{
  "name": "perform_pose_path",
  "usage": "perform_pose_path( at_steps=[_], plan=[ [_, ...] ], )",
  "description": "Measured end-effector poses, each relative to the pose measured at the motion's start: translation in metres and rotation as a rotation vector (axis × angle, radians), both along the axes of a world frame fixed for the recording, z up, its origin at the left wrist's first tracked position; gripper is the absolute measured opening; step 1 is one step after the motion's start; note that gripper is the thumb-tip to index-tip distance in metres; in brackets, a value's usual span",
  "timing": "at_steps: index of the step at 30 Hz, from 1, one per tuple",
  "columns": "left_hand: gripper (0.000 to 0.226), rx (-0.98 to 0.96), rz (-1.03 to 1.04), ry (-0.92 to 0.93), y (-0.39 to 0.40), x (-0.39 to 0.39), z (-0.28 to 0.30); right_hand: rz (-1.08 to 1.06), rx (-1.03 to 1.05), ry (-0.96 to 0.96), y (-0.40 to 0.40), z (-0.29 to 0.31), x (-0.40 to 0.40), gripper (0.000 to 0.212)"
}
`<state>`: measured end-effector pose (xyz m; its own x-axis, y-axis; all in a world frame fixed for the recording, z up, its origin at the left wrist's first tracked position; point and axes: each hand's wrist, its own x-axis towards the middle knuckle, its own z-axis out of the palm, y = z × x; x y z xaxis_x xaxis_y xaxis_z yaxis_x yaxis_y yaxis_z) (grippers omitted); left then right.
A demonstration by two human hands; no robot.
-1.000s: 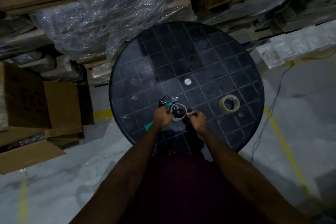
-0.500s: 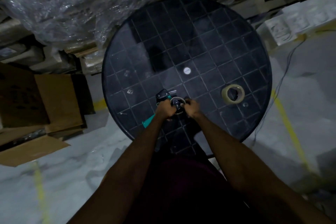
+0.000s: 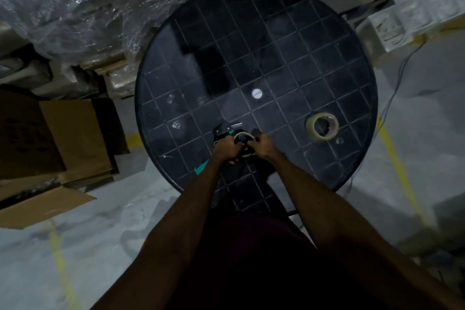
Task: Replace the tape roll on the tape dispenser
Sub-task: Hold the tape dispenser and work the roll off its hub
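Tape dispenser (image 3: pixel 222 133) clenched in left hand (image 3: pixel 226 150); right hand (image 3: pixel 263 147) grips its nearly spent roll (image 3: pixel 243 145), probably being pulled off next.

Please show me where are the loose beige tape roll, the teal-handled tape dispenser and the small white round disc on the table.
Loose beige tape roll (image 3: pixel 312 133): head view, on its left wall.
Teal-handled tape dispenser (image 3: pixel 221 130): head view, on its black head.
Small white round disc (image 3: pixel 257 93): head view, on its centre.

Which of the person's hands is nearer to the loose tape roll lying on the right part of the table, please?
The right hand is nearer; the loose tape roll lies apart from it, further right and slightly farther away. The left hand grips the tape dispenser beyond the right hand, further left.
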<state>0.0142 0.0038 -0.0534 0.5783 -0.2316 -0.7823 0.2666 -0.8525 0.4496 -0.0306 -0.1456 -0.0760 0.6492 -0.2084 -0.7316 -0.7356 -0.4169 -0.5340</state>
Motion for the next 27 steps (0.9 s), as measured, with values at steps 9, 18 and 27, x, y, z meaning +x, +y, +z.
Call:
perform_pose_path(
  at_steps=[9,18,27],
  plan=[
    [0.028,-0.040,0.100,0.090,-0.002,0.004,0.006,-0.127,0.037,-0.009,0.003,0.004,-0.002,0.021],
    [0.029,-0.058,0.127,0.061,0.000,0.004,0.009,-0.255,0.095,0.050,0.000,-0.038,-0.006,0.023],
    [0.036,-0.002,0.073,-0.094,-0.001,-0.002,0.008,-0.286,0.079,0.012,0.008,-0.012,-0.005,0.016]
  ],
)
